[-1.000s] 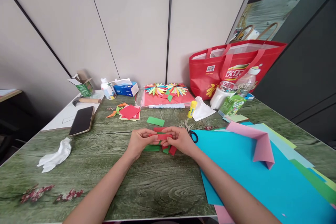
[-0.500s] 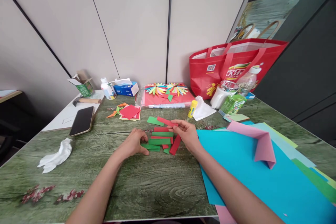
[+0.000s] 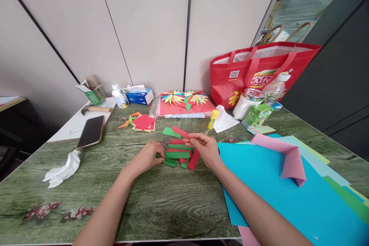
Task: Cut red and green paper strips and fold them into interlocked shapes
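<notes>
Several red and green paper strips lie in a loose heap in the middle of the table, between my two hands. My left hand (image 3: 148,157) pinches the left end of a green paper strip (image 3: 169,162) at the heap's lower left. Between the thumb and fingers of my right hand (image 3: 205,150) is a red paper strip (image 3: 180,132), slanting up to the left. Beside it a green strip (image 3: 170,132) lies at the top of the heap. Another red strip (image 3: 194,159) rests below my right fingers. My fingertips hide parts of the strips they pinch.
A yellow glue stick (image 3: 212,119) stands behind my right hand. Large blue paper (image 3: 259,177) with a folded pink piece (image 3: 291,155) covers the right side. Paper squares (image 3: 144,122), a phone (image 3: 91,132) and a crumpled tissue (image 3: 63,169) lie left. A red bag (image 3: 230,80) stands behind.
My left thumb and fingers have closed on the green strip at the lower left; before, they were apart. My right hand stays nearly in place with the red strip. The view has shifted slightly.
</notes>
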A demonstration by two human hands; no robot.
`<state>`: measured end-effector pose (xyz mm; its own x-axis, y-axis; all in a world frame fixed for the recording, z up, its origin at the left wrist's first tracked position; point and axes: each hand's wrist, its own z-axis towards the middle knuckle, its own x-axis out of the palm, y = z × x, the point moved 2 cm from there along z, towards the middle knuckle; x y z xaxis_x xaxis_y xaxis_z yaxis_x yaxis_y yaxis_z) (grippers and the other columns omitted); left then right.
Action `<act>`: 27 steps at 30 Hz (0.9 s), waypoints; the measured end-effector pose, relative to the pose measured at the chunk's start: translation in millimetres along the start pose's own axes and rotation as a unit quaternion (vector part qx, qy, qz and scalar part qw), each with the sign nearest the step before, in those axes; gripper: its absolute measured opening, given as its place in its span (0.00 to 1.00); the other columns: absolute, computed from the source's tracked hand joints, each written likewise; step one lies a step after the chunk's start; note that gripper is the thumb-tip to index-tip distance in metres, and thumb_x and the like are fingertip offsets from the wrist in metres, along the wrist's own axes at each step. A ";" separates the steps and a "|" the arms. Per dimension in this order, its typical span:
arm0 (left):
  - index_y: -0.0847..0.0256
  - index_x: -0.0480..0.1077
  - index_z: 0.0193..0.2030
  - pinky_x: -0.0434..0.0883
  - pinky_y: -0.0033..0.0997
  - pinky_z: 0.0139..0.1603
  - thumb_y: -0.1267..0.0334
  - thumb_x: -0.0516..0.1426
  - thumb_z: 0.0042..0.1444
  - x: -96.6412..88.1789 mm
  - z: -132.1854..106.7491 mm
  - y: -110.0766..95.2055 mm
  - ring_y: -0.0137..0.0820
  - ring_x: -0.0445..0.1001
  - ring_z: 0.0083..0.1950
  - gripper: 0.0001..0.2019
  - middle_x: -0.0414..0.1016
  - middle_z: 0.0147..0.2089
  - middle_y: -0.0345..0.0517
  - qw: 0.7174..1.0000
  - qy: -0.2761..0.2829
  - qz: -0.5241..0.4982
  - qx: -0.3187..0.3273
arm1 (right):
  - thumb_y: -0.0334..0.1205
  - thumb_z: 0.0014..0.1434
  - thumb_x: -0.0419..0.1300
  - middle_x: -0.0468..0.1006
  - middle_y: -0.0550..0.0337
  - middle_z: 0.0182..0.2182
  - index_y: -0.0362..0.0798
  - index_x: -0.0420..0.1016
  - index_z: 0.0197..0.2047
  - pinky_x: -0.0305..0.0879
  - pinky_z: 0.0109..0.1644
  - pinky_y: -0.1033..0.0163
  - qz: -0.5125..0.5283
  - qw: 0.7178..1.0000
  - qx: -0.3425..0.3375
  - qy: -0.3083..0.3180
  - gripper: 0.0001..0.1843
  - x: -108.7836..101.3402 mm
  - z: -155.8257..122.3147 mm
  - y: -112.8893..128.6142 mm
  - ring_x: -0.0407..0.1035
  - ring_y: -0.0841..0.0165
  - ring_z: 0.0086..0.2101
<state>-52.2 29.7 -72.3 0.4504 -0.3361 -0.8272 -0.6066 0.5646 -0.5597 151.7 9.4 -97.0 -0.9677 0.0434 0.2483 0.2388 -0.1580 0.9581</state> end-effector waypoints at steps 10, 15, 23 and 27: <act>0.61 0.68 0.32 0.64 0.26 0.34 0.61 0.50 0.54 -11.7 -0.7 -13.6 0.30 0.69 0.32 0.08 0.72 0.30 0.42 0.986 -0.144 -0.078 -0.037 | 0.49 0.47 0.62 0.79 0.57 0.29 0.48 0.74 0.35 0.73 0.40 0.54 -0.011 1.000 0.000 -0.007 0.15 2.5 -1.5 2.5 0.74 0.61 0.34; 0.61 0.70 0.32 0.65 0.27 0.35 0.59 0.51 0.54 -7.2 2.1 -23.2 0.31 0.69 0.34 0.09 0.73 0.32 0.44 0.979 -0.149 -0.137 -0.034 | 0.47 0.47 0.62 0.78 0.59 0.26 0.48 0.74 0.35 0.72 0.33 0.59 -0.044 0.999 -0.009 -0.030 0.14 -2.0 -0.7 1.7 0.72 0.66 0.27; 0.60 0.70 0.36 0.68 0.27 0.33 0.63 0.59 0.45 -4.5 3.9 -21.8 0.35 0.71 0.40 0.10 0.73 0.39 0.45 0.956 -0.196 -0.206 -0.073 | 0.46 0.46 0.63 0.77 0.59 0.28 0.48 0.74 0.36 0.68 0.26 0.66 -0.043 0.999 -0.001 0.003 0.15 0.6 -1.1 2.6 0.68 0.71 0.24; 0.61 0.69 0.39 0.68 0.27 0.32 0.64 0.61 0.41 -2.3 4.5 -21.0 0.34 0.74 0.35 0.15 0.76 0.34 0.43 0.945 -0.190 -0.245 -0.105 | 0.43 0.46 0.63 0.77 0.60 0.27 0.47 0.75 0.32 0.68 0.28 0.66 -0.071 0.996 -0.003 0.056 0.10 4.0 -2.4 -3.5 0.70 0.69 0.26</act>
<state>-37.6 22.0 -58.4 0.8888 -0.2015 -0.4116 -0.3638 0.2362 -0.9010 146.8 7.8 -99.7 -0.9947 -0.0451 0.0929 0.0991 -0.1647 0.9814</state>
